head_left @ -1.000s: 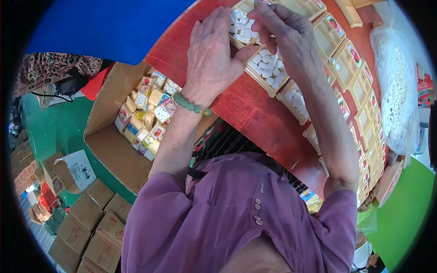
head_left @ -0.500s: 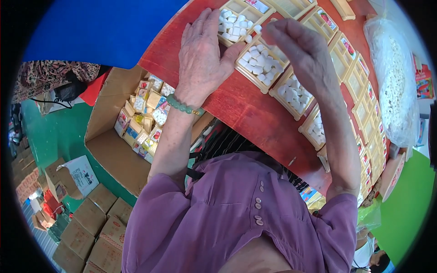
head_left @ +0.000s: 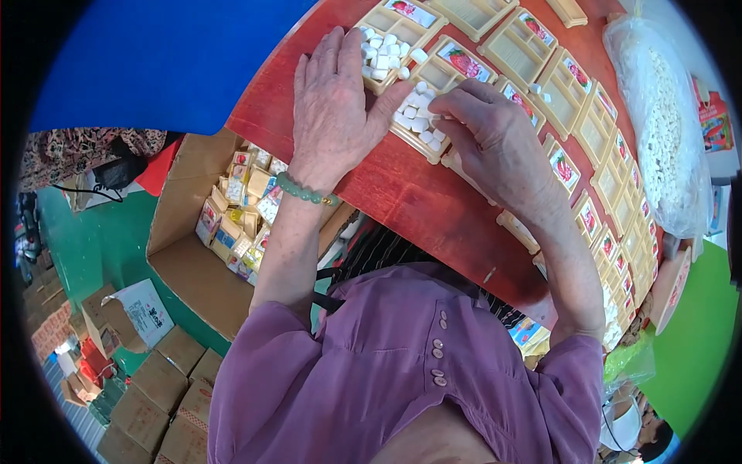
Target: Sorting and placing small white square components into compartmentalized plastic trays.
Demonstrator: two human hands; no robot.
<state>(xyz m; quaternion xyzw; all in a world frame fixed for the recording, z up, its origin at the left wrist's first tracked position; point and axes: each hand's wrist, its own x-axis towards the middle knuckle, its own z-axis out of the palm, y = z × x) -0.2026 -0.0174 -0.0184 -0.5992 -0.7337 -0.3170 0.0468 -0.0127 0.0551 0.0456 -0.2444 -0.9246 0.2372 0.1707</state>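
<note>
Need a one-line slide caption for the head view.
Left hand flat beside a cream tray of white cubes on a red table; right hand fingers the cubes.

To your left, an open brown cardboard box (head_left: pixel 202 272) sits on the green floor (head_left: pixel 93 247), filled with small colourful packets (head_left: pixel 239 216). Closed brown cartons (head_left: pixel 162 394) are stacked lower left. At your far right, a clear plastic bag of white pieces (head_left: pixel 671 131) lies along the red table (head_left: pixel 433 209), with a large blue sheet (head_left: pixel 154 62) beyond the table's left edge.
</note>
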